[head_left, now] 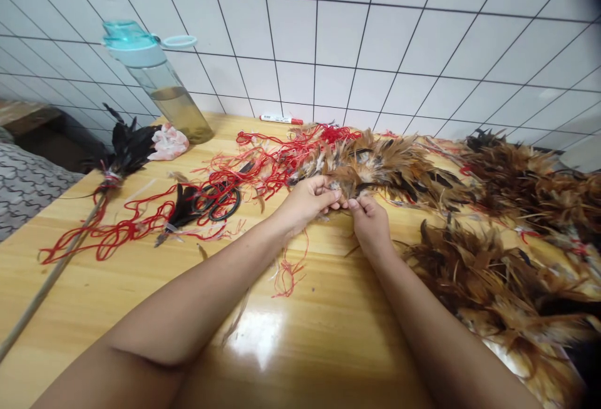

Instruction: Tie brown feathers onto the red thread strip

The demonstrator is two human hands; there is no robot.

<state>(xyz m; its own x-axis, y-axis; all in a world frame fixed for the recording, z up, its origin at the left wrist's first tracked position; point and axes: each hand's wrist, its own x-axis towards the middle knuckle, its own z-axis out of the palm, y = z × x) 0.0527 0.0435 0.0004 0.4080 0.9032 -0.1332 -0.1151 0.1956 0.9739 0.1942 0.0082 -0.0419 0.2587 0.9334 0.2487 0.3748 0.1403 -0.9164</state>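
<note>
On the table [338,315], I locate the feathers [350,185] just beyond the hands, at their fingertips. The left hand [313,203] and right hand [370,224] are both pinched narrow on the near edge. The wall [338,39] bounds reach behind; red thread [335,135] spreads leftward, brown plumes [493,265] rightward. I have room nearer the camera, between the forearms.

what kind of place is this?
Probably a small craft workspace: heaps of brown feathers, tangled red string and black-handled scissors on a wooden table.
</note>
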